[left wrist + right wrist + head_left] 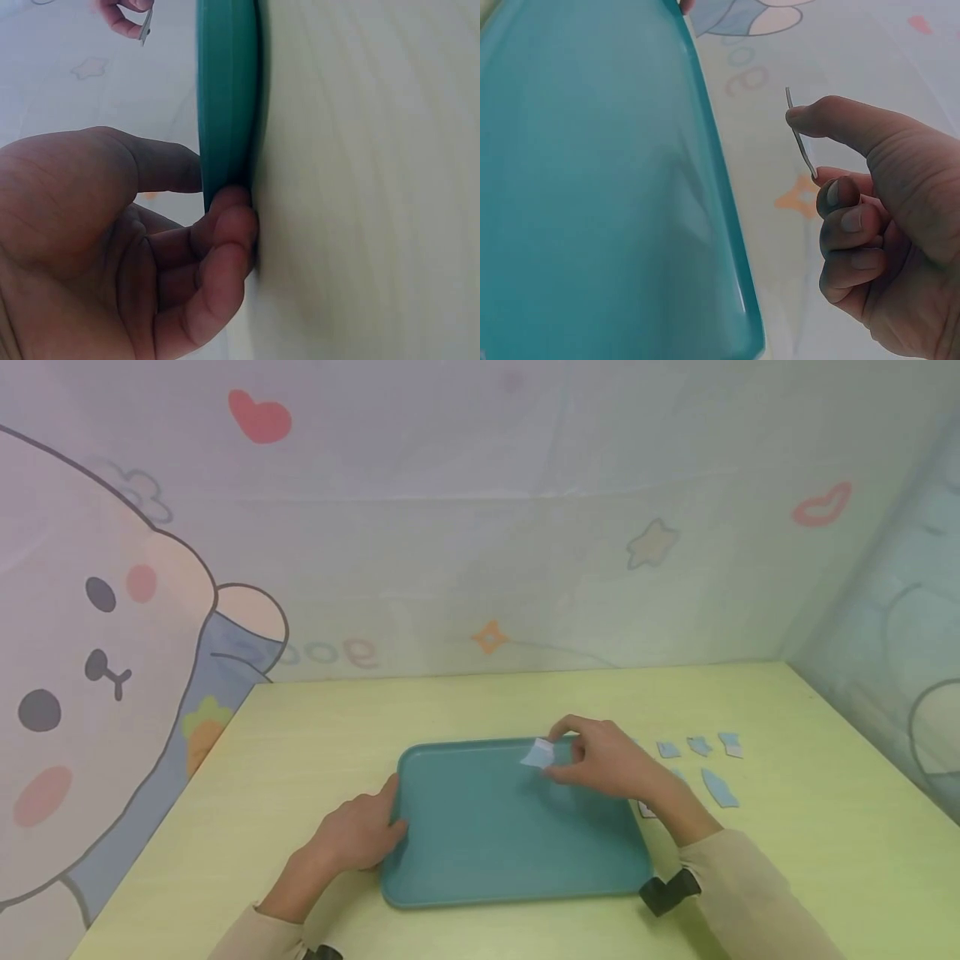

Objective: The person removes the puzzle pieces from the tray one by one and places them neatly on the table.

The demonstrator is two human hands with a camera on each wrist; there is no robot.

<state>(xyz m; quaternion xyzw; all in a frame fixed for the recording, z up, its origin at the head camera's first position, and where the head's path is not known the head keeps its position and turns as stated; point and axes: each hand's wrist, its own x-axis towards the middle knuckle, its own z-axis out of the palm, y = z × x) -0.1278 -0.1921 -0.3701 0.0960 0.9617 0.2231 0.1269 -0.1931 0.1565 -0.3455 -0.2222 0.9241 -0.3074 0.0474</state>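
A teal rectangular tray [517, 827] lies on the table, and its inside looks bare. At its left rim is my left hand [356, 831]; in the left wrist view the thumb [169, 166] lies on the tray's upper side and the curled fingers [225, 277] are against its outer wall. Above the tray's far right part, my right hand [607, 758] pinches a thin light-blue piece [538, 754] with a white edge between thumb and index finger. Edge-on in the right wrist view, that piece [801, 142] looks slightly bent, like card. The other right-hand fingers are curled in.
Right of the tray, several similar flat, irregular pieces lie on the yellow table [817, 827], among them a long curved one [720, 788] and a small one [731, 743]. My right forearm partly hides some. A printed cloth [450, 527] hangs behind the table.
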